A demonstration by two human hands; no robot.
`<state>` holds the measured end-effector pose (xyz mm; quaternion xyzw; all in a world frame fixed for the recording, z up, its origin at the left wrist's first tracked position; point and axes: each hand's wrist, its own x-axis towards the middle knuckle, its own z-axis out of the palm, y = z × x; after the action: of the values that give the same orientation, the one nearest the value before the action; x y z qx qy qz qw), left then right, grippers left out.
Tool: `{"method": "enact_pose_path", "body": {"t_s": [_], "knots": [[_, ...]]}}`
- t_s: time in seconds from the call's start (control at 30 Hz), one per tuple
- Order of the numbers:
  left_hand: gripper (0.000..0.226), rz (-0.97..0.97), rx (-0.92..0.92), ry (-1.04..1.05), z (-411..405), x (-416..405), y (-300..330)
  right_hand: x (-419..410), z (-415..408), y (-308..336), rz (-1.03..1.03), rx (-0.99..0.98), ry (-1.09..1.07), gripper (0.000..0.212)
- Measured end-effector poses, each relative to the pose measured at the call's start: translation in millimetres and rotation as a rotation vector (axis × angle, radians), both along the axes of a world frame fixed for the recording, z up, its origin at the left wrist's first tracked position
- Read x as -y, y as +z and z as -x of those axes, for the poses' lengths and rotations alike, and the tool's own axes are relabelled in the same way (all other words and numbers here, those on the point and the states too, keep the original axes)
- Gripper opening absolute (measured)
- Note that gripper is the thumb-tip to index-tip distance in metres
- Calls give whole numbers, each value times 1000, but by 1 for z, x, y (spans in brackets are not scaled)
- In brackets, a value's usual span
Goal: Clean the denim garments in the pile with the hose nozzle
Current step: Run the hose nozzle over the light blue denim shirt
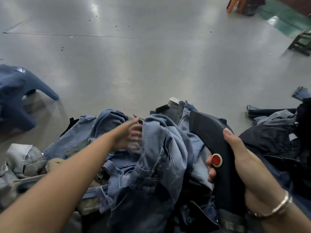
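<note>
A pile of denim garments (151,165) fills the lower half of the view, in light blue, mid blue and dark shades. My left hand (129,135) reaches forward into the pile and grips a fold of a light blue denim garment (161,140); the hand is blurred. My right hand (235,158) is wrapped around the black hose nozzle (212,137), which has a red round button (216,159) on its handle. The nozzle's head points forward and left, over the pile. A bracelet sits on my right wrist.
A blue plastic stool (18,96) stands at the left. More dark denim (277,132) lies at the right. Grey shiny floor (151,61) stretches ahead. An orange stool (234,5) and a dark stool (301,42) stand at the far right.
</note>
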<state>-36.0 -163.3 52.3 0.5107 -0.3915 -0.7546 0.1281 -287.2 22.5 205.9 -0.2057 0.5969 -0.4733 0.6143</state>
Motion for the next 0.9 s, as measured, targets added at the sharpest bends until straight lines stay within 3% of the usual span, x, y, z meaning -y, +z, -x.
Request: {"method": "enact_pose_path", "body": {"t_s": [0.17, 0.33, 0.4, 0.53, 0.57, 0.63, 0.7, 0.73, 0.8, 0.83, 0.9], "knots": [[82, -150, 237, -62, -23, -69, -91, 2, -2, -10, 17, 6, 59, 60], [73, 230, 405, -20, 13, -84, -105, 2, -6, -37, -70, -56, 50, 48], [65, 280, 498, 29, 24, -83, -107, -1, -13, -52, -144, -81, 58, 42], [33, 238, 400, -46, 41, -85, -97, -10, -22, -72, -224, -91, 116, 39], [28, 255, 353, -3, 45, -87, -91, -10, -23, -74, -227, -88, 124, 39], [40, 243, 256, 187, 52, -86, -90, -9, -22, -74, -209, -88, 117, 39], [24, 223, 224, 326, 59, -85, -92, -6, -19, -74, -191, -108, 96, 39], [12, 231, 262, 300, 60, -86, -92, -6, -17, -73, -190, -113, 83, 41], [64, 223, 491, 157, 59, -92, -105, -6, -14, -74, -199, -101, 61, 46], [72, 247, 633, 62, 59, -95, -110, -6, -13, -75, -205, -99, 57, 48], [47, 319, 744, -18, 57, -97, -117, -8, -11, -77, -213, -104, 63, 49]]}}
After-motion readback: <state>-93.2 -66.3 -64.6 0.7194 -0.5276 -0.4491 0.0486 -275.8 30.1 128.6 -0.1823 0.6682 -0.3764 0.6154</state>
